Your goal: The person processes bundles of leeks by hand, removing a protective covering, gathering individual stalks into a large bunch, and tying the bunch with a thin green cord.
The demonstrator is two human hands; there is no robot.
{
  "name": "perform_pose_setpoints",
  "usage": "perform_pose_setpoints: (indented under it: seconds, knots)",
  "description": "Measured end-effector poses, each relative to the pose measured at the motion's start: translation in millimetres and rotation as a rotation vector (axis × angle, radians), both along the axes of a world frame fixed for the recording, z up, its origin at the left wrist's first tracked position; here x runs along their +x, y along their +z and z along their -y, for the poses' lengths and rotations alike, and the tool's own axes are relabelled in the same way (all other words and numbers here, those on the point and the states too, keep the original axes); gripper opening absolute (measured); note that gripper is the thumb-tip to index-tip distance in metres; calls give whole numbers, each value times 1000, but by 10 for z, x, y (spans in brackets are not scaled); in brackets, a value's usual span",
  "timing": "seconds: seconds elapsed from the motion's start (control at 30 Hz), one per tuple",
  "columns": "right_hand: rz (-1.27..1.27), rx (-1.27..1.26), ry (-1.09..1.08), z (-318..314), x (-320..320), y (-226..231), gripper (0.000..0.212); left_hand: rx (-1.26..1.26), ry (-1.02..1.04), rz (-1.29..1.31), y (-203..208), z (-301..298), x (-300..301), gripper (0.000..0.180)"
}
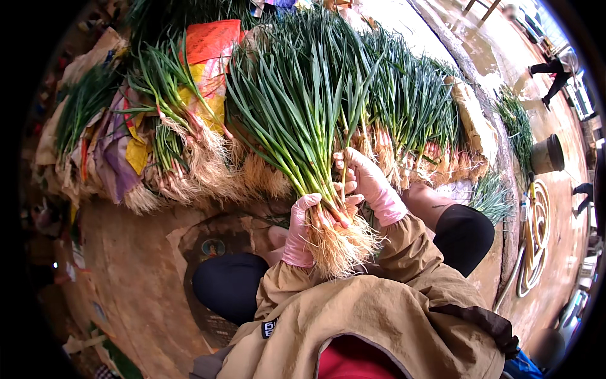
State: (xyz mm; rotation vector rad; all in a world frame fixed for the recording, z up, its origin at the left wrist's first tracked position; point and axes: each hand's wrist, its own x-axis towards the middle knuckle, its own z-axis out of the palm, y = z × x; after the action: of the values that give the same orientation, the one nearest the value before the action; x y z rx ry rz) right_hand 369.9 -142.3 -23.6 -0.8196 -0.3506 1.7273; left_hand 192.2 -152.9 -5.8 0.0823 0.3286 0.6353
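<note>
My left hand (299, 228), in a pink glove, grips a thick bunch of green onions (303, 120) just above its pale roots (338, 246). The bunch stands upright over my knees, leaves fanning up and away. My right hand (371, 183), also in a pink glove, closes on the stalks of the same bunch from the right, a little higher than the left. My tan sleeves come in from the lower edge.
More bunches of green onions (410, 107) lie in a row on the ground ahead, roots toward me, some on coloured sacks (208, 44). A coiled yellow hose (536, 234) and a dark bucket (546, 153) sit at right. Another person (552, 72) stands far right.
</note>
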Motion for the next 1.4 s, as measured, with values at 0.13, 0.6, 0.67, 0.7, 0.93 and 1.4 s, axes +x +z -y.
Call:
perform_pose_setpoints:
  seconds: [0.13,0.6,0.67,0.7,0.93,1.4]
  knots:
    - [692,-123,104,-53,-117,237,21,23,-107,-114,-149,-49,-67,50]
    - [1349,98,-496,-11,-168,-439,22,14,-9,72,-301,11,112,41]
    - [1666,17,-493,-16,32,-560,22,74,-28,111,-298,13,66,48]
    - [1709,-99,-222,41,36,-435,17,66,-15,152,-250,-12,52,50]
    - [2043,59,88,46,179,185,34,153,-11,218,-28,32,-77,73]
    - [1372,-42,195,398,130,151,36,39,-59,-170,-149,49,19,48]
